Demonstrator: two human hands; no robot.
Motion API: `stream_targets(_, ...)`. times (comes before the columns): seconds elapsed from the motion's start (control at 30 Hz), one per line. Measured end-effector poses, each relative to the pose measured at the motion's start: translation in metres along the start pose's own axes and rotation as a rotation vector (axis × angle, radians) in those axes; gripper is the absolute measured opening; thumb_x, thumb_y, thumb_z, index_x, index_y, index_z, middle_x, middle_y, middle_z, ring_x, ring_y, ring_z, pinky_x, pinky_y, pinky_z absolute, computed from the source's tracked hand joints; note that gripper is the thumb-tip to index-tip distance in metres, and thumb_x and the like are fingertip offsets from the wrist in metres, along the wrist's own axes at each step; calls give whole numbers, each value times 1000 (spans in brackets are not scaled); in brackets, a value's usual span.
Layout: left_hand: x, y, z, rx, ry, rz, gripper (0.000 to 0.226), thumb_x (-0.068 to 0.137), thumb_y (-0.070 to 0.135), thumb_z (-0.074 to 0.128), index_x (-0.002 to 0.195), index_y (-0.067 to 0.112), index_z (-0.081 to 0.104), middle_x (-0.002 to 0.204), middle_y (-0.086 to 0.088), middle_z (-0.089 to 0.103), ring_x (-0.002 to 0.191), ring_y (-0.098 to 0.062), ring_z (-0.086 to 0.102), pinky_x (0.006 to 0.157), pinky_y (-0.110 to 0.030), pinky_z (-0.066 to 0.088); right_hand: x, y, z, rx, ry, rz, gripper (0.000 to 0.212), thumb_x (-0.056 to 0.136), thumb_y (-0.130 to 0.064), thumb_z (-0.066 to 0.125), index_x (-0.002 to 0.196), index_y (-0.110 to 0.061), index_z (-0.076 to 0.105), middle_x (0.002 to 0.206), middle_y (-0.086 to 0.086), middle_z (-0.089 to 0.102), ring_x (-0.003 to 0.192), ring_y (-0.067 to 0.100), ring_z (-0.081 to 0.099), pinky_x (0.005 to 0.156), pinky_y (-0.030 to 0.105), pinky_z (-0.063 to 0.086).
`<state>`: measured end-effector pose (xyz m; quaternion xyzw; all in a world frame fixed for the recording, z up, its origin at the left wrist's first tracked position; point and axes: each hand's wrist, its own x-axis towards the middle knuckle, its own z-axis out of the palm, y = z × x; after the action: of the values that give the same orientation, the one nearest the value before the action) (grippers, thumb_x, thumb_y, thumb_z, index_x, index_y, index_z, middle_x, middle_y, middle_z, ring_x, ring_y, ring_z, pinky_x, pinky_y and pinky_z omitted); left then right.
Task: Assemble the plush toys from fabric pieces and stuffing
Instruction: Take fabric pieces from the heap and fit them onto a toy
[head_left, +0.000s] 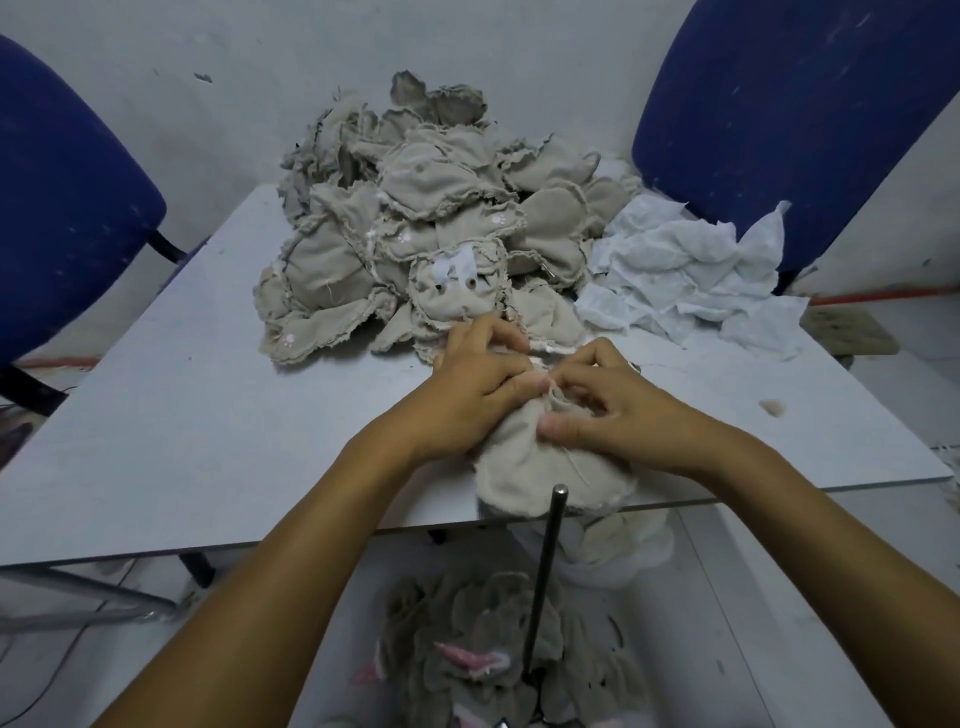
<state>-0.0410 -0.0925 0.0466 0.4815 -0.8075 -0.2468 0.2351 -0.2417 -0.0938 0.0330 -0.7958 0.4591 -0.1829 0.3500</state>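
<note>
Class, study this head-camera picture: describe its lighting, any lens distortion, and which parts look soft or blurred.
Head view: dim, flat, bluish light with weak shadows and no glare; wide-angle bending curves the table edges and blue chairs; the hands, left hand and right hand, and the beige fabric piece look fairly sharp; the plush pile below is soft and murky.

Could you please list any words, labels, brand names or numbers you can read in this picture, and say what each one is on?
None: no readable text shows anywhere.
The pile of beige fabric pieces carries only small paw prints and a stitched face, no letters.
The piece in the left hand and right hand is plain.
</note>
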Motion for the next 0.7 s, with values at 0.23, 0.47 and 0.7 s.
stream_targets(0.23,-4,-5,-2,-36,-247,-35,23,84,50,70,86,30,60,124,6,36,125,-14,30,112,-31,26,0,3,-7,-46,123,-59,7,89,-26,71,95,-22,69,107,-8,43,109,14,45,96,31,40)
stream_targets(0.47,-13,15,-12,127,262,356,22,82,19,54,92,-1,60,101,-14,52,90,-25,48,76,-33,40,-15,-32,-7,-112,439,-327,23,100,-28,50,95,-8,60,104,0,46,98,20,49,84,26,39)
stream_targets(0.7,-36,33,-4,272,582,750,19,79,13,53,69,-3,56,84,-23,60,75,-34,52,64,-46,40,-50,-48,21,-358,760,-601,30,97,-23,51,87,2,64,99,17,58,87,30,50,78,31,39)
